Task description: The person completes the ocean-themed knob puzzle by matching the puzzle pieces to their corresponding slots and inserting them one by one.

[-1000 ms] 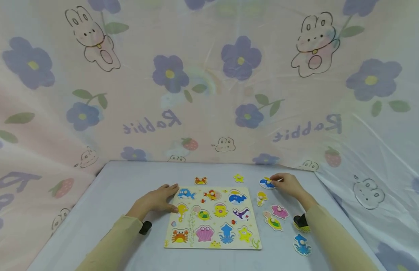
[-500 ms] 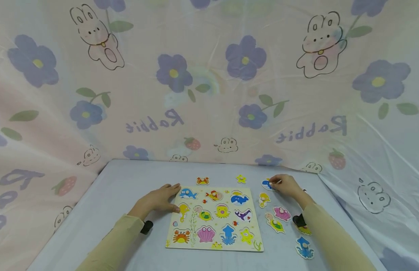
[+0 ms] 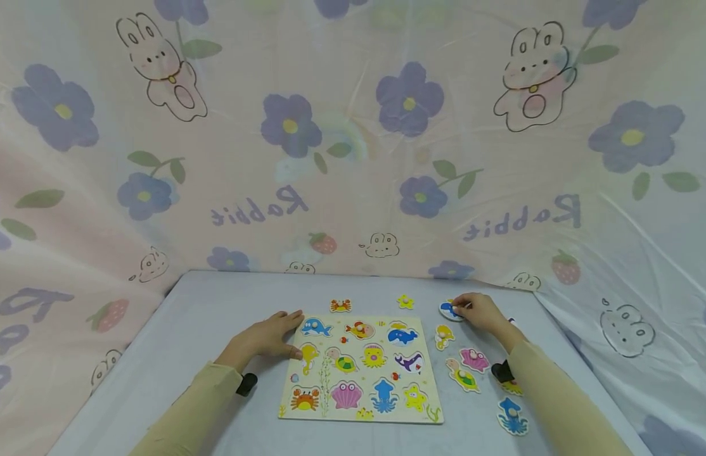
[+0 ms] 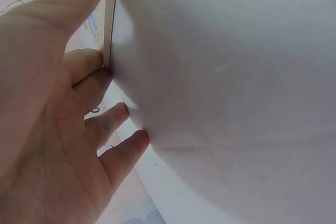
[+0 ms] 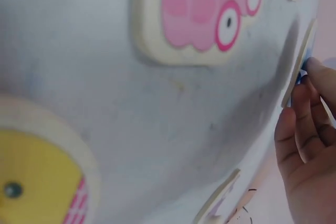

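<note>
My right hand (image 3: 481,311) pinches the knob of a blue whale puzzle piece (image 3: 446,308) behind the right back corner of the board. In the right wrist view the piece (image 5: 297,66) shows edge-on, thumb and fingertips at its face. My left hand (image 3: 266,337) lies at the left edge of a wooden sea-animal puzzle board (image 3: 324,415), thumb over the edge and the other fingers spread towards its back corner. The left wrist view has the board's thin side (image 4: 111,19) against that hand's thumb and index finger. Knobs show on the board's light blue whale (image 3: 315,327) and fish (image 3: 360,330).
Behind the board lie a crab piece (image 3: 340,306) and a star piece (image 3: 405,301). To its right are seahorse (image 3: 443,337), shell (image 3: 474,359), turtle (image 3: 463,376) and squid (image 3: 512,418) pieces. A yellow piece (image 3: 511,387) is partly under the right wrist. A patterned curtain (image 3: 353,158) hangs behind the table.
The whale piece has tilted slightly in the right hand's pinch, and its near rim now shows. The left hand stays at the board. The head view has shifted a little.
</note>
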The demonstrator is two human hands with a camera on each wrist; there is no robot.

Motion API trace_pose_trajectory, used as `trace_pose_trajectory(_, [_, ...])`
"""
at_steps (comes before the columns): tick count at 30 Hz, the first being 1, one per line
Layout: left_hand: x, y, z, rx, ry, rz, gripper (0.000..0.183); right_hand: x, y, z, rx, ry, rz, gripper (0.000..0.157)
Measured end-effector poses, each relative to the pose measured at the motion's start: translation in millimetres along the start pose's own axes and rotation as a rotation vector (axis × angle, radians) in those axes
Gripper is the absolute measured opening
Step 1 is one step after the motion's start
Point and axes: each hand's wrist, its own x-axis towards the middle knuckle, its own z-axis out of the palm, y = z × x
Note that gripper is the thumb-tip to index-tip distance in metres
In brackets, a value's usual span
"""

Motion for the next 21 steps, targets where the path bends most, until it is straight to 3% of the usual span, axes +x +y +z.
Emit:
trace_pose_trajectory(7, [1.1, -4.5, 2.7, 0.001, -0.008, -0.005, 0.097, -8, -9, -2.2, 0.006, 0.055, -0.045, 0.022])
trace_pose_trajectory(16, [-1.5, -1.7, 1.1, -0.007, -0.013, -0.011, 0.098, -24, -41, -0.8, 0.045, 0.098, -0.15, 0.018])
trace_pose_trajectory(21, [-1.8, -0.5, 1.4, -0.014, 0.002, 0.003, 0.097, -29, -59, 7.3, 0.059, 0.08, -0.198, 0.015])
